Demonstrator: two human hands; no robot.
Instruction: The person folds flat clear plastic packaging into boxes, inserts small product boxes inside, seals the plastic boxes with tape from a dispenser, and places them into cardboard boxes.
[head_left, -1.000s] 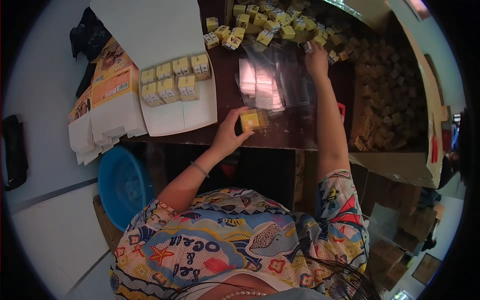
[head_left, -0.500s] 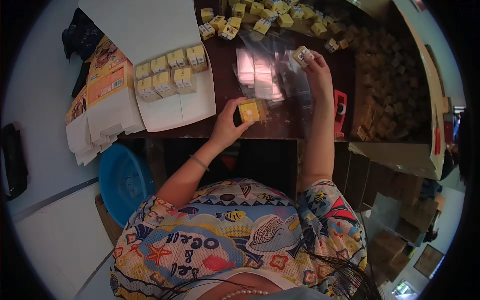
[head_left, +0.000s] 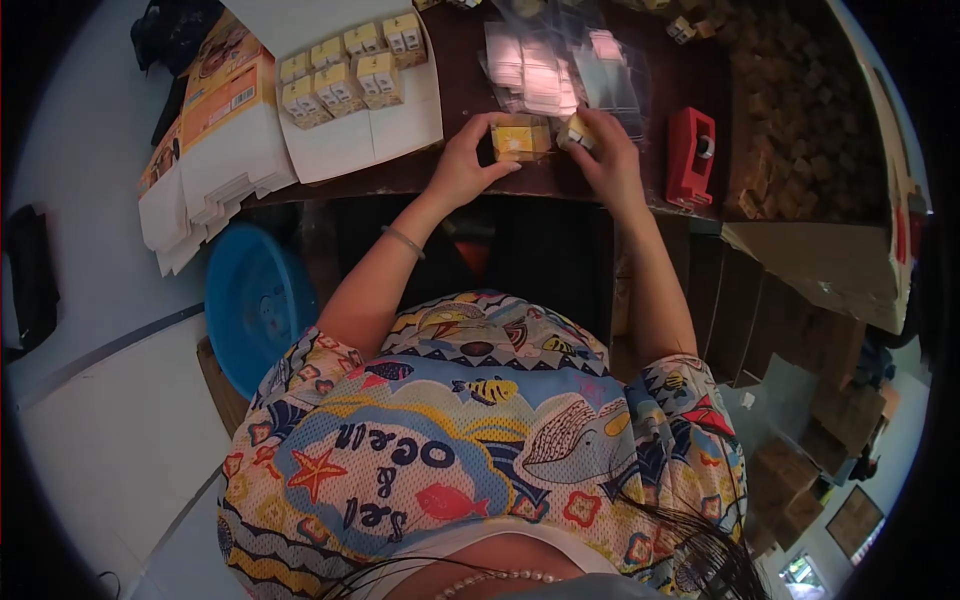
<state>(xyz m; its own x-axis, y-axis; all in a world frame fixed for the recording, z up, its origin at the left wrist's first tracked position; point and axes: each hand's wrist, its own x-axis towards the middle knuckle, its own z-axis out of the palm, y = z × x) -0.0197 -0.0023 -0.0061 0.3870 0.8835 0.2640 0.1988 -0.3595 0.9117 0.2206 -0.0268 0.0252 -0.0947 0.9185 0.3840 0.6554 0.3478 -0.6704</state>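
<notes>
Near the table's front edge my left hand point(head_left: 467, 168) grips a yellow box in a clear sleeve point(head_left: 518, 140), thumb at its near side and fingers at its far side. The sleeve's right end points toward my right hand point(head_left: 610, 158), whose thumb and fingers pinch a small yellow and white box point(head_left: 577, 133). The two items are close together; whether they touch is hard to tell. Just beyond them lie pink-white flat packets point(head_left: 530, 72) and clear plastic bags point(head_left: 612, 80).
An open white carton point(head_left: 370, 140) at the left holds several boxed packs point(head_left: 378, 80). Beside it are stacked flat cartons point(head_left: 225, 140). A red tape dispenser point(head_left: 690, 158) stands right of my hand, before a large cardboard box point(head_left: 820, 265) of small boxes. A blue basin point(head_left: 255, 300) sits lower left.
My right hand has come from the pile at the back down beside my left hand, bringing a small box. The camera view has shifted, so the table appears higher.
</notes>
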